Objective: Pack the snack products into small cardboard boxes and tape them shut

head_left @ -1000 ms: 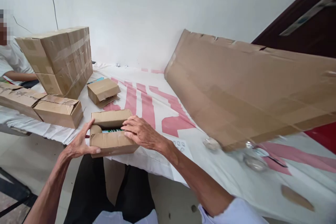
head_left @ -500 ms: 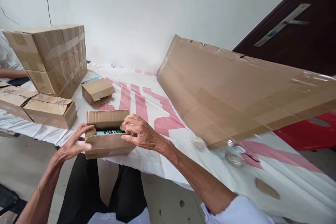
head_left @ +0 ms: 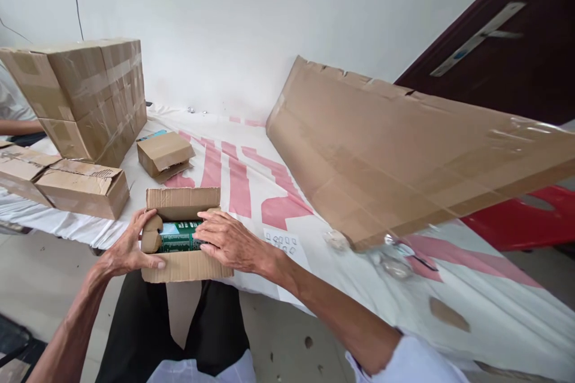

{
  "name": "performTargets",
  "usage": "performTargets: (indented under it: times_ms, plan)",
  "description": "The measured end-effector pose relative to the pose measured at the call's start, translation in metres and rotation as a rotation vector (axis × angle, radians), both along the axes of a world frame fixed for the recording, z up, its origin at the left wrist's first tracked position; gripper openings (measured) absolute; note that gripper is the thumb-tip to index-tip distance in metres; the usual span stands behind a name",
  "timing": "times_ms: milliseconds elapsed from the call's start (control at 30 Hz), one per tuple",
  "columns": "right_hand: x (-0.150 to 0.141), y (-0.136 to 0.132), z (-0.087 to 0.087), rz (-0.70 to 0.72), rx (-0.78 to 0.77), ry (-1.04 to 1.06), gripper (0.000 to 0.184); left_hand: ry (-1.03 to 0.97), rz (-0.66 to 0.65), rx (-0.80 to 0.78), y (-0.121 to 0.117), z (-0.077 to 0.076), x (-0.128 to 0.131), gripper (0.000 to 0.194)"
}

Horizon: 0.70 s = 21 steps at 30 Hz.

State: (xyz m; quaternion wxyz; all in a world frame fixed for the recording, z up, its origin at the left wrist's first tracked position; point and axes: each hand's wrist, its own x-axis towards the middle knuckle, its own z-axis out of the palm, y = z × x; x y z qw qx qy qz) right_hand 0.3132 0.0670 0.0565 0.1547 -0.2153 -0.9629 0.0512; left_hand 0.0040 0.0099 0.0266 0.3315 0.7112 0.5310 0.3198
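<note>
A small open cardboard box (head_left: 182, 266) sits at the near edge of the table (head_left: 251, 191), its flaps spread. Inside it lies green packaged content (head_left: 176, 236). My left hand (head_left: 128, 245) grips the box's left end, thumb on the near flap and fingers curled round the side flap. My right hand (head_left: 227, 240) lies flat across the box's right side, fingers stretched over the green content and pressing on it.
A big taped carton (head_left: 85, 96) stands at the far left, two long boxes (head_left: 67, 182) lie before it, and a small closed box (head_left: 164, 154) is behind mine. A large flat cardboard sheet (head_left: 404, 149) leans at the right. Another person's arm (head_left: 18, 127) shows far left.
The box flaps have opened wider, showing more of the green content. My right hand has moved from the flap edge to lie flat on the content. My left hand has shifted its grip.
</note>
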Motion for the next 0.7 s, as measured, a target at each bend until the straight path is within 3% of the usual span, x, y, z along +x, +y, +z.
performTargets:
  times_ms: [300,400,600,700]
  plan:
    - [0.012,0.003,0.007,-0.338,0.283,-0.255,0.01,-0.06,0.0,-0.025,-0.001,-0.005,0.002,0.111]
    - [0.004,0.01,0.005,-0.278,0.199,-0.316,0.021,-0.086,0.009,-0.031,-0.003,-0.006,0.004,0.112]
    - [-0.048,0.025,0.007,-0.21,-0.035,-0.582,0.056,-0.132,0.007,0.001,-0.007,-0.011,0.009,0.13]
    - [-0.067,0.028,0.006,-0.179,-0.1,-0.618,0.059,-0.149,0.001,0.006,-0.01,-0.014,0.009,0.141]
